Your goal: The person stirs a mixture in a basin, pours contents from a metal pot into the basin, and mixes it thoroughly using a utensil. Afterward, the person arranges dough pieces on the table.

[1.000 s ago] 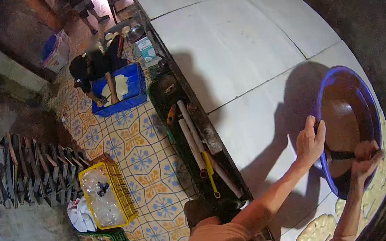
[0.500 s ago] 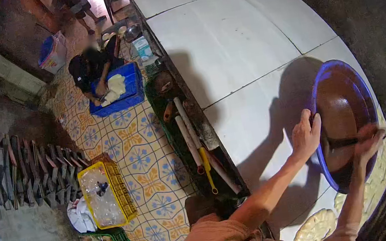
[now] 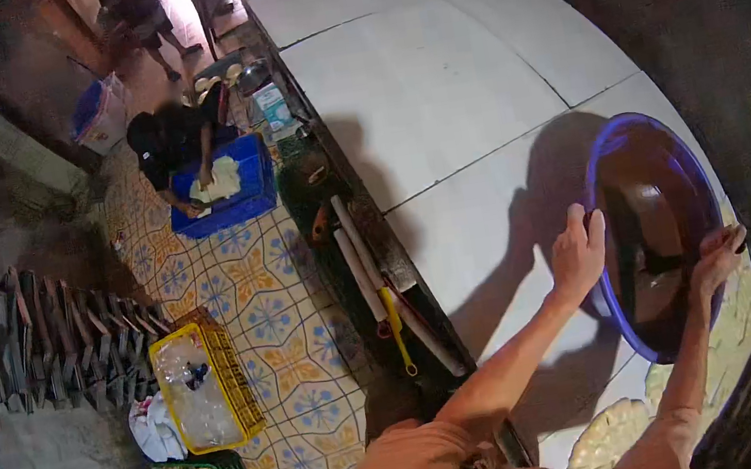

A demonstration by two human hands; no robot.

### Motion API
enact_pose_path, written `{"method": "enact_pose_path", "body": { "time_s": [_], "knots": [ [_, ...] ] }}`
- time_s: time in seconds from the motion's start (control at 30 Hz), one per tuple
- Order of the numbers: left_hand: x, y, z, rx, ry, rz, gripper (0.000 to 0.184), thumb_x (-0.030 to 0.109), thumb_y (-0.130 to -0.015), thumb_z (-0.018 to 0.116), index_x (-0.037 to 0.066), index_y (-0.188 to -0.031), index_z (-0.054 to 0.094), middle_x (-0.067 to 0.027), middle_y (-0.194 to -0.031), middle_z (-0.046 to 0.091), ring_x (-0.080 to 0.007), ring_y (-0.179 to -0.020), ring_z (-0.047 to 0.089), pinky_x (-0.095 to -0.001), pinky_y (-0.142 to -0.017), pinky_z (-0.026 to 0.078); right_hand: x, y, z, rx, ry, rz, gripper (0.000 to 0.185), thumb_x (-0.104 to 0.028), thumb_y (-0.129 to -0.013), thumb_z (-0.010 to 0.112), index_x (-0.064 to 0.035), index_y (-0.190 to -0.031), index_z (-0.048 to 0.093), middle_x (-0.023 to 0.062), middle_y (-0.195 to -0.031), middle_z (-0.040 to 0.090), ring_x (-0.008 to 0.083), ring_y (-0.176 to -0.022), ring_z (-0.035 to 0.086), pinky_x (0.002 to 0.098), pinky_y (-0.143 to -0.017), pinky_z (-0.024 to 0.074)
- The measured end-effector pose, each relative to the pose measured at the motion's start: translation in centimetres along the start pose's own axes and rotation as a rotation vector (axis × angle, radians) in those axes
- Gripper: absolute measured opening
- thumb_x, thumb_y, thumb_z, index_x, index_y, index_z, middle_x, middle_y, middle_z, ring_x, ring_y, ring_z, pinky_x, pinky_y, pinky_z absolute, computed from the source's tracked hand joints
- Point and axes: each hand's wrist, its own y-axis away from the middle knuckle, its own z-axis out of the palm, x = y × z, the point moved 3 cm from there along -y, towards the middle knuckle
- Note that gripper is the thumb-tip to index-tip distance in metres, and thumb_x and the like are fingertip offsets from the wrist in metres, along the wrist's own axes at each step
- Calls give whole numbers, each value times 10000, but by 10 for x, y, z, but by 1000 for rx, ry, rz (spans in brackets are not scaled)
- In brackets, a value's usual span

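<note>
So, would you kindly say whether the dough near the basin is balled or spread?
Spread: the dough lies flat and wide on the table.

Left grip (image 3: 578, 253) clasps the rim of a purple tub (image 3: 698, 174) at the white desk (image 3: 439, 77); right grip (image 3: 719, 261) meets the opposite rim, its hold unclear. Dough (image 3: 613, 432) lies nearby. A person (image 3: 173, 134) leans over a blue crate (image 3: 231, 218).

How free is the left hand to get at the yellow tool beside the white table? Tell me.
Probably not as it stands: the left hand is on the rim of the purple basin. If freed, likely yes: the yellow tool looks uncovered.
</note>
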Motion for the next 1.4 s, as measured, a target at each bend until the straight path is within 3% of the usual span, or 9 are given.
{"method": "enact_pose_path", "body": {
  "time_s": [0.2, 0.37, 0.43, 0.7, 0.77, 1.03, 1.1, 1.33, 1.4],
  "knots": [
    [10, 5, 0, 149, -28, 31, 323, 328, -912, 507, 9, -937, 463, -223, -761, 577, -428, -778, 584, -485, -661, 420, 11, 65, -44, -695, -578, 86, 486, -495, -956, 340, -140, -626, 309, -46, -553, 276, 70, -467, 210, 248, -439, 155],
    [14, 3, 0, 62, -94, -48, 343, 337, -909, 512, 2, -846, 487, -217, -713, 563, -406, -708, 569, -470, -649, 417, -35, 7, -24, 72, 141, -174, 480, -482, -974, 287, -151, -628, 261, -40, -567, 219, 86, -500, 188, 267, -464, 181],
    [19, 2, -2, 17, -119, -96, 353, 341, -910, 510, -5, -845, 498, -230, -729, 574, -418, -725, 576, -475, -654, 421, -29, -7, -23, 178, -246, 192, 479, -492, -971, 300, -160, -628, 257, -40, -575, 202, 90, -500, 184, 278, -464, 174],
    [11, 3, 2, 26, -177, -65, 381, 355, -910, 486, -18, -980, 525, -272, -827, 604, -458, -785, 580, -522, -672, 436, -20, 30, 1, -46, -575, 336, 496, -500, -954, 353, -132, -621, 348, -32, -527, 243, 93, -472, 211, 259, -446, 206],
    [12, 3, 0, 138, -212, 23, 343, 345, -906, 493, 3, -925, 514, -253, -758, 601, -452, -739, 582, -522, -634, 435, 45, -39, -34, -14, 167, -133, 485, -519, -947, 339, -129, -669, 417, -24, -587, 362, 119, -526, 338, 276, -493, 308],
    [10, 1, 2, 113, -86, 23, 326, 332, -907, 501, 18, -822, 479, -238, -638, 553, -433, -638, 571, -505, -557, 415, -26, 60, -4, -607, -972, 335, 486, -495, -954, 369, -153, -619, 285, -39, -527, 255, 82, -448, 178, 261, -441, 172],
    [4, 1, 2, 128, -113, 67, 318, 317, -901, 518, 9, -829, 481, -233, -641, 554, -427, -639, 575, -497, -559, 411, -39, 33, 15, 25, -559, 358, 494, -510, -954, 348, -157, -616, 278, -38, -522, 243, 85, -455, 166, 258, -438, 161],
    [16, 2, -5, 55, -81, -71, 284, 267, -894, 534, 4, -799, 483, -250, -710, 555, -435, -700, 575, -485, -589, 408, -6, 13, -40, 34, -495, 296, 410, -531, -930, 383, -142, -800, 361, -26, -666, 357, 106, -547, 357, 254, -511, 339],
    [10, 2, -2, 138, 1, 60, 284, 260, -894, 533, -9, -815, 487, -247, -697, 538, -420, -672, 556, -460, -593, 411, -42, 60, -19, 117, -450, 316, 549, -627, -907, 316, -177, -598, 258, -40, -518, 205, 103, -477, 153, 288, -434, 177]
  ]
}}
